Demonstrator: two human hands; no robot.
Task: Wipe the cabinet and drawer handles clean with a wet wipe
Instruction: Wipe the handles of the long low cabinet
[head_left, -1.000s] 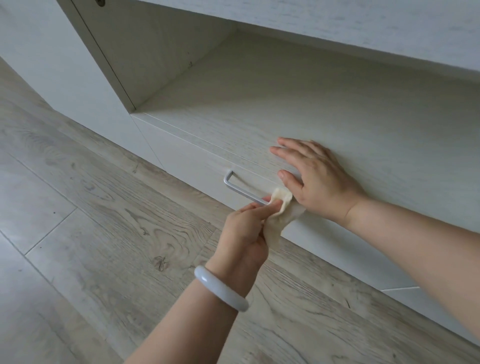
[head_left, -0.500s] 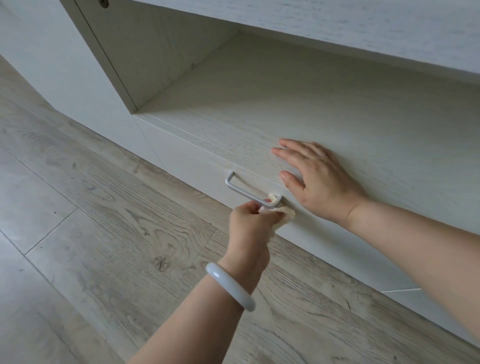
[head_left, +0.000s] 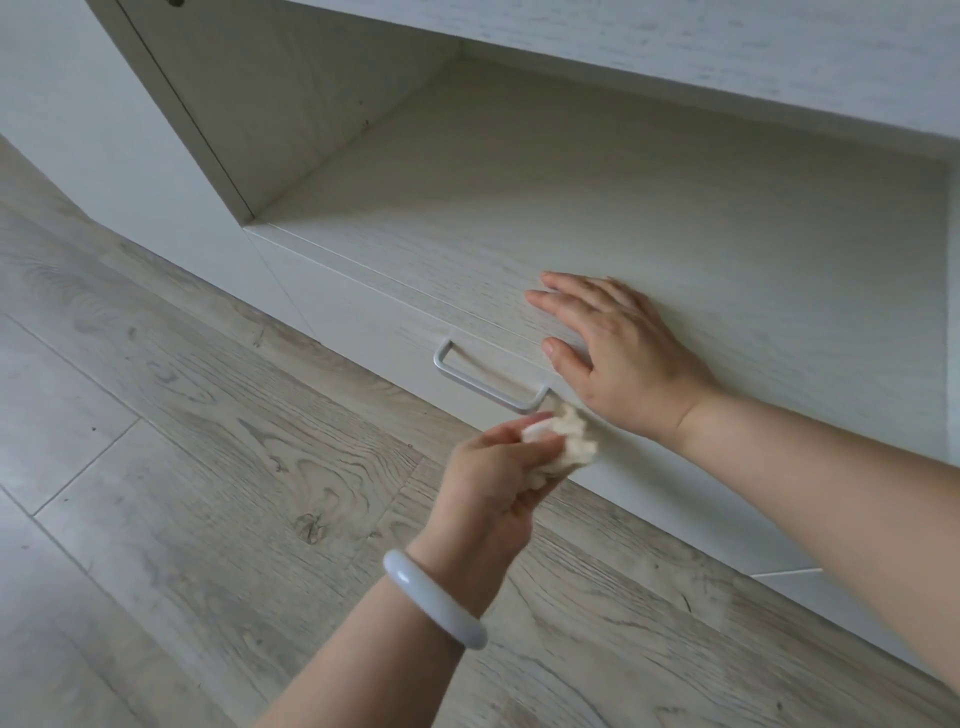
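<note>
Left hand (head_left: 493, 467): pinches crumpled wipe (head_left: 563, 441) just off the near end of the handle (head_left: 485, 382), apparently for wiping. Right hand (head_left: 618, 353): spread flat on the shelf (head_left: 675, 218) beyond it, likely bracing.

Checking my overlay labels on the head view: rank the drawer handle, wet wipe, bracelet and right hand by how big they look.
1. right hand, clearly largest
2. drawer handle, long but thin
3. bracelet and wet wipe look roughly alike; the bracelet sits nearer the camera and the left hand hides part of the wipe, so I will not rank them.
</note>
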